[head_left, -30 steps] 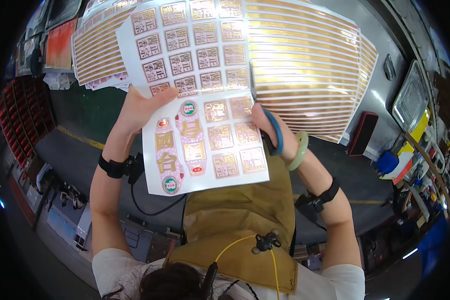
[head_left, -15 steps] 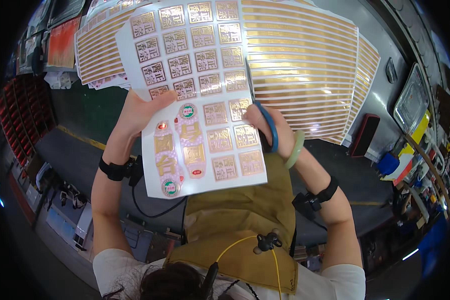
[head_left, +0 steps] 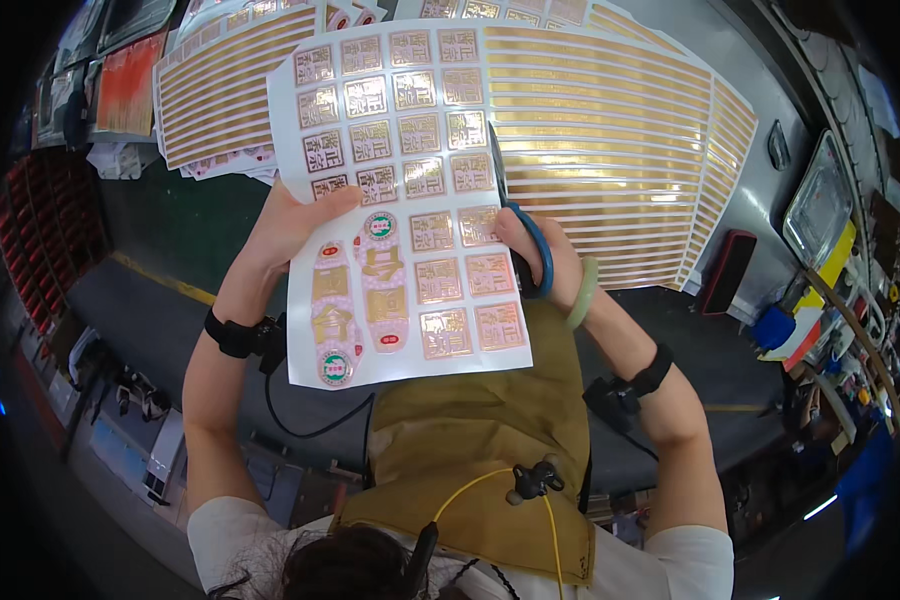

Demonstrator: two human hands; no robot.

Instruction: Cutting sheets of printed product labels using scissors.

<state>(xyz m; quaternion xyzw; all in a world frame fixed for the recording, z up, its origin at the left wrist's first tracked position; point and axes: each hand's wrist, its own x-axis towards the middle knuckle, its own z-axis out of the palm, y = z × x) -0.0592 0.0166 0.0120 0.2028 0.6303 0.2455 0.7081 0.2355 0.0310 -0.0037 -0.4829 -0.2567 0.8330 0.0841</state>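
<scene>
A large white sticker sheet (head_left: 390, 364) is held up in front of me. It carries rows of gold-and-pink square labels (head_left: 418, 132) and, lower left, pink labels (head_left: 387, 290) with gold characters. Gold strips (head_left: 610, 130) fill its right part. My left hand (head_left: 288, 225) pinches the left edge, thumb on top and fingers hidden beneath. My right hand (head_left: 560, 265) is closed on scissors (head_left: 539, 252) with a blue handle. Their dark blades (head_left: 499, 165) lie along the line between the squares and the gold strips.
More sheets (head_left: 225, 90) with gold strips and labels lie beneath and behind on a metal table (head_left: 745, 185). To the right are a dark red box (head_left: 728, 272) and a metal tray (head_left: 818, 210). Stacked red items (head_left: 50, 235) stand at the far left.
The sheet's far end has come down toward me, so its top edge now shows, and its left part lies flatter. My left hand has shifted slightly right; the scissors have barely moved.
</scene>
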